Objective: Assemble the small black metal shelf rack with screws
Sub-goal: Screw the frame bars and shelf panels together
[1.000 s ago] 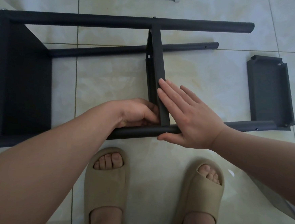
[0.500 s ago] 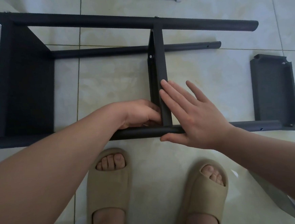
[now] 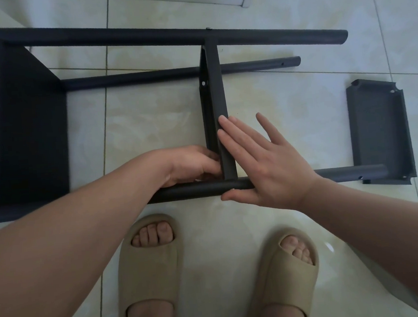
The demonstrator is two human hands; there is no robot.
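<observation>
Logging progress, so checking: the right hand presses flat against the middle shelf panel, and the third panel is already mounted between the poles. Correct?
Not quite. The head view shows the third panel lying flat on the floor beside the ends of the poles, not mounted between them. The right hand does press flat against the middle shelf panel.

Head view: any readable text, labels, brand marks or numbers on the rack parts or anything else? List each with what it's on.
None. No word, label, brand, number or sign shows on the rack frame, the loose shelf panel, the slippers or the floor tiles.
</observation>
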